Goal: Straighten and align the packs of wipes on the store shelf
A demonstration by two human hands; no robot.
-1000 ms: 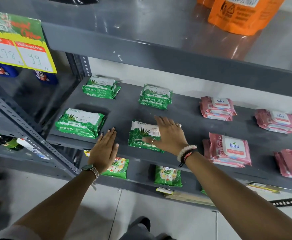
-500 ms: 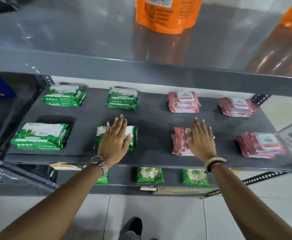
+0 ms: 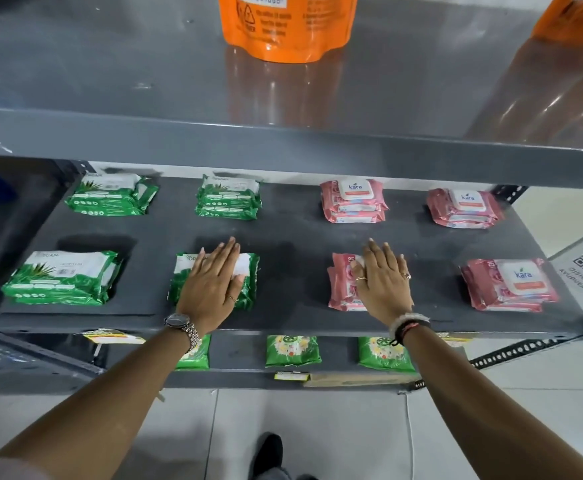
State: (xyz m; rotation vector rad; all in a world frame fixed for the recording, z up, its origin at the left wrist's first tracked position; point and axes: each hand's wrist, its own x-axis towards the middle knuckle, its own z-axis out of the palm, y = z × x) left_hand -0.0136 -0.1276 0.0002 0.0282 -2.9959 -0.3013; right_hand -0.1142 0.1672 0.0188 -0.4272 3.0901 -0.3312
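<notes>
A person's two hands lie flat on the front row of a grey shelf (image 3: 297,237) stocked with wipes: the left hand (image 3: 210,289) palm down on a green pack (image 3: 248,278), the right hand (image 3: 383,282) palm down on a pink pack (image 3: 342,282). On both, the fingers (image 3: 227,251) are straight and only slightly parted, pointing toward the back of the shelf, pressing rather than pinching. Each pack sits directly under its own hand, long axis running left to right along the shelf edge; the pink pack juts out mostly to the left of the right hand, so any nudge there would likely come from the palm. Two more green packs (image 3: 113,195) and two pink ones (image 3: 352,202) line the back row, and outer stacks (image 3: 61,278) flank the hands in front. The covered pair appear close to square with their neighbours, suggesting only small sideways or backward slides remain.
</notes>
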